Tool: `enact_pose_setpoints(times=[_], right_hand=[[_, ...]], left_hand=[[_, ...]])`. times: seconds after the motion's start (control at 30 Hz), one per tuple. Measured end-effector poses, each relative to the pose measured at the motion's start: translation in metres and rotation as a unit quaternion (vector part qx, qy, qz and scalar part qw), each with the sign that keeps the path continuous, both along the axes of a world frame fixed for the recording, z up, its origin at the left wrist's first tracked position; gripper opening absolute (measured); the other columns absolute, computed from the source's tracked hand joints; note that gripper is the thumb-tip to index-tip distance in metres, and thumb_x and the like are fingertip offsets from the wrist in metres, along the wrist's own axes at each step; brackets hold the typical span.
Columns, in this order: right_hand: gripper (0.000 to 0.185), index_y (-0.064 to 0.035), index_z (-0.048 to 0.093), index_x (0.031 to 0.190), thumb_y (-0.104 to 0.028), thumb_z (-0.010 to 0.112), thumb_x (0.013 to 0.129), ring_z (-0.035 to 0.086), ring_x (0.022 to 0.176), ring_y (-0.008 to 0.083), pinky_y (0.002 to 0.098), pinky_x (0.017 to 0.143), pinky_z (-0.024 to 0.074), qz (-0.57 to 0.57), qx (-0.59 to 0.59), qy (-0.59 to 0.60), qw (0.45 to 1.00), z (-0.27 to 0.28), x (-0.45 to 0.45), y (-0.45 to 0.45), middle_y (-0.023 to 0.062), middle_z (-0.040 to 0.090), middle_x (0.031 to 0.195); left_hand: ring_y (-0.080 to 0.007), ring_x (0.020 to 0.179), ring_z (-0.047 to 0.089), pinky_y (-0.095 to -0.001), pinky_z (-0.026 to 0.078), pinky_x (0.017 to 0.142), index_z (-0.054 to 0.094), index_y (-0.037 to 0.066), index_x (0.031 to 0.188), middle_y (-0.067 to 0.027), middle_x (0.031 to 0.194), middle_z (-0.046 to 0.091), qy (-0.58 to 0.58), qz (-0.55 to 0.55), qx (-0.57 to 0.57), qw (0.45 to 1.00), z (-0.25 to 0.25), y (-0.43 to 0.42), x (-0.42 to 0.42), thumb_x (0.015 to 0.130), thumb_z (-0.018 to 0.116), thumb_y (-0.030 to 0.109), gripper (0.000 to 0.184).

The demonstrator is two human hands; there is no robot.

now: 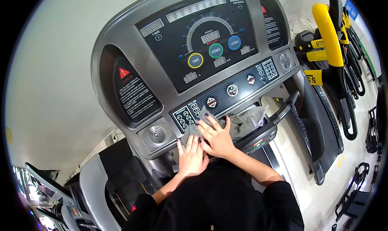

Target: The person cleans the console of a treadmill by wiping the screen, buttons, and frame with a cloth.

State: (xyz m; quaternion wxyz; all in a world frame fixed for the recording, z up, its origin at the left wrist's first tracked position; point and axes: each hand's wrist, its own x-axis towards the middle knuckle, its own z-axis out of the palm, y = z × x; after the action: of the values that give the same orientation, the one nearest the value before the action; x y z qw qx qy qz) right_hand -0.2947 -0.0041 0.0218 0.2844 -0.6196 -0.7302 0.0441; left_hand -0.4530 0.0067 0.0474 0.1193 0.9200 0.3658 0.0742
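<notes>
A grey cloth [193, 130] lies bunched on the lower edge of a treadmill console [139, 140], by the program buttons. My right hand [218, 139] rests on top of it with fingers spread, dark-painted nails and a ring. Beside it, my left hand [191, 159] presses the cloth's near edge, its fingers stretched out toward the console. The two hands touch or nearly touch at the thumbs. More grey cloth [244, 122] is heaped in the tray right of my right hand; whether it is the same piece I cannot tell.
Above the hands is the console's dark display panel [206, 41]. A black handlebar [285, 108] juts out at the right. Further right stand exercise machines with a yellow frame [329, 35]. Another grey and black machine [95, 186] is at lower left, near a pale wall [60, 69].
</notes>
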Motion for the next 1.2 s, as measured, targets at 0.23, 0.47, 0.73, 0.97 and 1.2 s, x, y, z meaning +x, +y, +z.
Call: enact_pose_setpoints(times=[0.23, 0.47, 0.73, 0.97, 1.2], right_hand=[[0.045, -0.0092, 0.06, 0.117, -0.036, 0.056, 0.081, 0.035, 0.132, 0.0234, 0.0737, 0.094, 0.0128, 0.022, 0.025, 0.014, 0.999, 0.002, -0.019, 0.009, 0.0016, 0.046, 0.138], [0.043, -0.0143, 0.058, 0.119, -0.03, 0.059, 0.08, 0.038, 0.129, 0.0235, 0.0713, 0.095, 0.0132, -0.021, 0.053, 0.001, 0.998, 0.014, -0.017, 0.025, 0.0018, 0.048, 0.135], [0.045, -0.0129, 0.057, 0.12, -0.032, 0.059, 0.079, 0.036, 0.13, 0.0285, 0.073, 0.093, 0.0171, -0.08, 0.056, -0.022, 0.995, 0.019, -0.02, 0.036, 0.0047, 0.048, 0.134], [0.039, -0.0126, 0.062, 0.114, -0.03, 0.06, 0.079, 0.043, 0.126, 0.0227, 0.0705, 0.097, 0.0111, 0.036, 0.071, 0.039, 0.996, 0.011, -0.02, 0.034, 0.0005, 0.055, 0.128], [0.039, -0.0118, 0.062, 0.113, -0.028, 0.061, 0.078, 0.042, 0.126, 0.0254, 0.0714, 0.095, 0.0148, -0.099, 0.098, 0.02, 0.99, 0.018, -0.01, 0.045, 0.003, 0.053, 0.13]], left_hand=[[-0.0364, 0.131, 0.031, -0.0672, 0.013, 0.103, 0.046, -0.005, 0.123, -0.024, 0.131, 0.041, -0.013, 0.048, 0.003, 0.999, -0.015, -0.006, -0.016, 0.073, 0.063, 0.026, 0.062], [-0.0345, 0.132, 0.032, -0.0663, 0.01, 0.104, 0.038, -0.003, 0.132, -0.0217, 0.138, 0.037, -0.025, 0.109, -0.004, 0.994, -0.006, -0.004, -0.015, 0.075, 0.06, 0.026, 0.068], [-0.0336, 0.134, 0.03, -0.0605, 0.01, 0.107, 0.035, 0.0, 0.136, -0.0198, 0.144, 0.031, -0.042, 0.096, -0.027, 0.994, 0.001, 0.004, -0.021, 0.074, 0.063, 0.025, 0.072], [-0.0354, 0.134, 0.028, -0.0579, 0.018, 0.107, 0.037, -0.002, 0.134, -0.022, 0.141, 0.033, -0.04, 0.081, -0.023, 0.996, -0.008, 0.004, -0.023, 0.075, 0.062, 0.023, 0.068], [-0.0336, 0.136, 0.025, -0.0589, 0.016, 0.107, 0.037, -0.002, 0.134, -0.0207, 0.142, 0.032, -0.039, 0.104, -0.018, 0.994, -0.005, 0.002, -0.017, 0.075, 0.061, 0.023, 0.069]])
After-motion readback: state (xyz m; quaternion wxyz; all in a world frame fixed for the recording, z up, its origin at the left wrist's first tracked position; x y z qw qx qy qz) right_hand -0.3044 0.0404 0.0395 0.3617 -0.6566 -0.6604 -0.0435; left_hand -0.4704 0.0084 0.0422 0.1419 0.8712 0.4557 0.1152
